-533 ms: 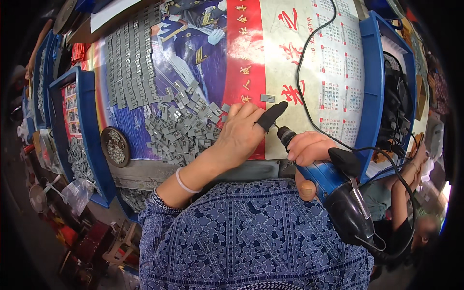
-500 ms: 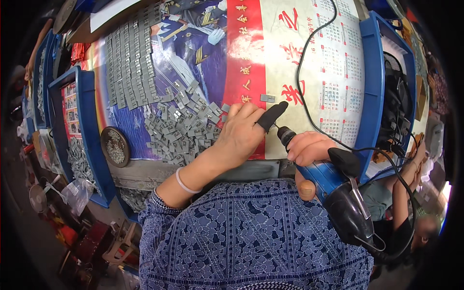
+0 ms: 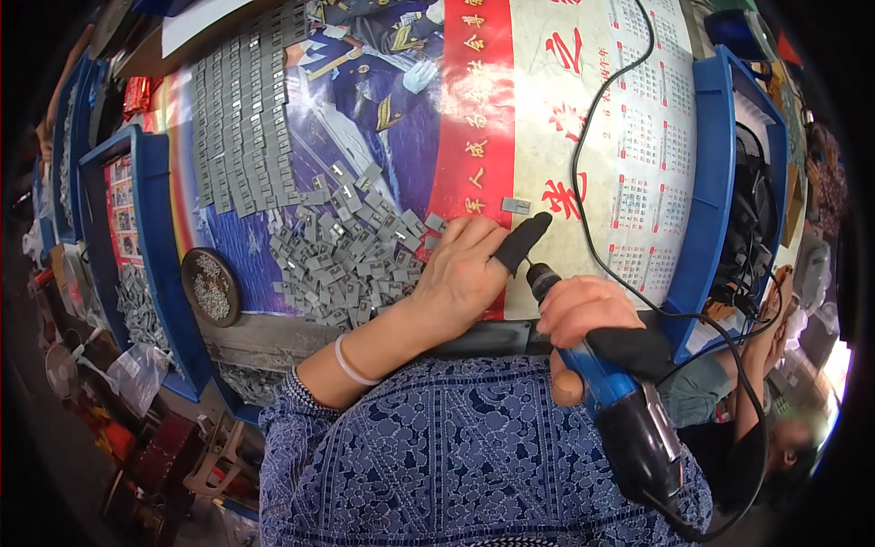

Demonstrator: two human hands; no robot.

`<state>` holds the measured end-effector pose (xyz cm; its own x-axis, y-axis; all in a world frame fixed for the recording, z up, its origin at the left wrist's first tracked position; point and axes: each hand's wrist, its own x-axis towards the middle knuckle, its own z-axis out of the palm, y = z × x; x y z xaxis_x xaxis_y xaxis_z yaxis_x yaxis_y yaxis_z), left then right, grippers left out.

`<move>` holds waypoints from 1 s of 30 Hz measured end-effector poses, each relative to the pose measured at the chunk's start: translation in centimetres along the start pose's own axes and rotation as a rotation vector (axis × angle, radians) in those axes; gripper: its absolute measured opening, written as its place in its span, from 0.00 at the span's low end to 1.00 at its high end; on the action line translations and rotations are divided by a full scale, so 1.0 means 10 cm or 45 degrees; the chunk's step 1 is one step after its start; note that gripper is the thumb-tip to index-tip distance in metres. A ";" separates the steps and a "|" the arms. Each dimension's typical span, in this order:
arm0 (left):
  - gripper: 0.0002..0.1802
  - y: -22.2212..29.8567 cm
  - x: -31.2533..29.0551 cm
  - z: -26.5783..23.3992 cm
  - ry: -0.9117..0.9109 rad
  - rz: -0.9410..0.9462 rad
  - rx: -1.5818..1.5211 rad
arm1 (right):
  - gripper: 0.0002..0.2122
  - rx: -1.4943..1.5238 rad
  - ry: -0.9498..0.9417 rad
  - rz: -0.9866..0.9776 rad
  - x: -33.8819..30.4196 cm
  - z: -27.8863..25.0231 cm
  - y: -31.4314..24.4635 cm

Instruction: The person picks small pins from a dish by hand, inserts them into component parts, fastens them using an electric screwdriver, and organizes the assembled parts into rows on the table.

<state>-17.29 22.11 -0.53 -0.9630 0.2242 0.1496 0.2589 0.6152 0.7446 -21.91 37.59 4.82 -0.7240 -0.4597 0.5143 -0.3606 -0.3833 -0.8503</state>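
My left hand (image 3: pixel 456 283) rests near the edge of the poster-covered table, a black finger cot (image 3: pixel 523 244) over one fingertip. Its fingers are bent together, and whatever they grip is hidden. My right hand (image 3: pixel 588 314) is wrapped round a blue and black corded electric screwdriver (image 3: pixel 629 410). The tool's thin bit points at the covered fingertip; whether it touches a part cannot be seen. One small grey piece (image 3: pixel 517 206) lies just beyond the finger cot. Left of my hand spreads a loose heap of similar grey pieces (image 3: pixel 346 260).
Grey pieces in tight rows (image 3: pixel 239 128) cover the far left. A round dish of tiny metal parts (image 3: pixel 211 287) sits near the left edge. Blue bins stand at left (image 3: pixel 164 264) and right (image 3: pixel 711 182). A black cord (image 3: pixel 583 137) crosses the poster. Another person (image 3: pixel 729 392) is at right.
The whole view has shifted slightly, with the table lower in the picture. The screwdriver's body has swung a little more upright. Both hands stay close together at the same spot on the table.
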 end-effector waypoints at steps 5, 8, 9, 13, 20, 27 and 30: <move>0.33 0.00 0.01 -0.03 -0.003 -0.005 -0.037 | 0.17 -0.069 -0.132 0.118 0.08 -0.03 0.00; 0.32 -0.04 -0.01 0.00 0.028 0.014 -0.045 | 0.18 -0.061 -0.172 0.150 0.12 -0.04 0.02; 0.32 -0.04 -0.01 0.00 0.031 0.016 -0.046 | 0.19 -0.004 -0.107 0.082 0.10 -0.01 0.07; 0.32 -0.02 -0.01 0.00 0.041 0.000 -0.056 | 0.20 -0.007 -0.155 0.089 0.14 -0.03 0.05; 0.32 0.04 -0.03 -0.01 0.069 0.004 -0.003 | 0.17 0.084 -0.122 0.498 0.08 -0.15 -0.18; 0.25 0.02 -0.05 -0.01 0.030 0.238 0.252 | 0.20 -0.081 0.467 0.283 -0.09 -0.02 -0.14; 0.25 0.03 -0.08 -0.16 -0.001 0.205 0.288 | 0.19 -0.092 0.485 0.250 -0.09 -0.01 -0.24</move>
<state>-16.51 20.94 0.57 -0.9082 0.3331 0.2534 0.4185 0.7249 0.5471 -20.42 39.02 6.38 -0.9434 -0.1842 0.2757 -0.2251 -0.2550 -0.9404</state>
